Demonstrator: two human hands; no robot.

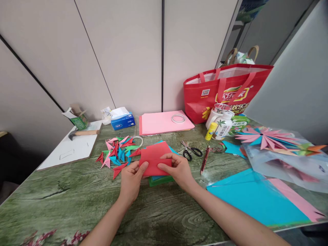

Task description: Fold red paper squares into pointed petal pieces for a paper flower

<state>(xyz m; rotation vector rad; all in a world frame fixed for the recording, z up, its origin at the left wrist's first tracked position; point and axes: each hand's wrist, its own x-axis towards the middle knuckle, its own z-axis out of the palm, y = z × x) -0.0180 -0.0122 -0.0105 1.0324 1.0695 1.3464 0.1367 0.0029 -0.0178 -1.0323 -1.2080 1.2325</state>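
A red sheet of paper (155, 167), with a crease or folded edge across it, is held between both hands above the table. My left hand (130, 179) pinches its left side, thumb on top. On the right side, my right hand (180, 171) grips it with thumb and fingers. Beneath lies a stack of green paper (161, 182) and blue paper, partly hidden by the red sheet. Several small folded paper pieces (118, 153) in red, pink, blue and green are heaped left of the hands. Scissors (189, 150) and a dark red pencil (205, 160) rest to the right.
Pink paper (159, 123) lies at the back. A hammer (83, 133) sits on a white board (74, 150), near a blue tissue box (123, 122). A red bag (200, 102), glue stick (210, 131) and white bottle (223, 126) stand right; blue paper (256, 198) lies front right.
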